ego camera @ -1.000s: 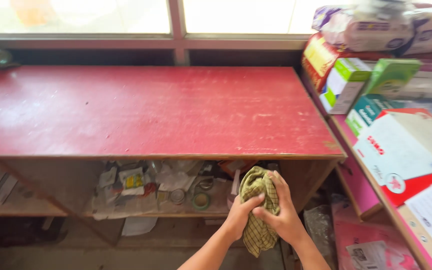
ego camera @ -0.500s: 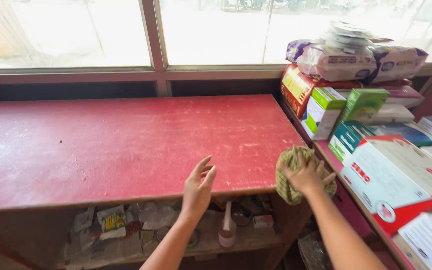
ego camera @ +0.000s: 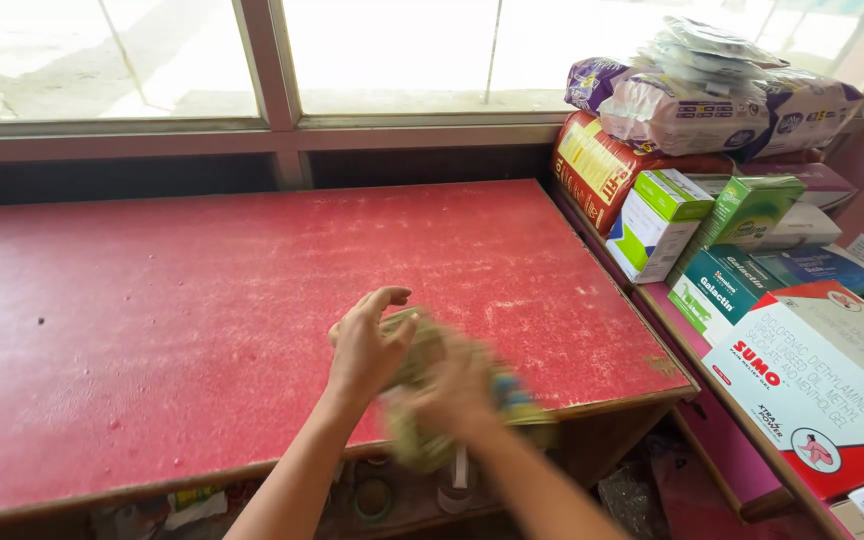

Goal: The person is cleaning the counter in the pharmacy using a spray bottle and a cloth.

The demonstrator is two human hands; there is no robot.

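Only had the one view to go on, the head cam, so nothing to cross-check it against. It sat up high and looked steeply down and forward over the red worktop [ego camera: 202, 330], facing the window [ego camera: 402, 50] along the far edge. It was close enough that the forearms came in from the bottom edge, and the left hand [ego camera: 367, 345] and right hand [ego camera: 457, 390] landed just below centre, the right one blurred. The worktop's near edge ran tilted across the bottom of the picture, with a sliver of the shelf [ego camera: 392, 495] under it showing. The stacked boxes [ego camera: 752, 270] filled the right side, partly cut off by the frame.
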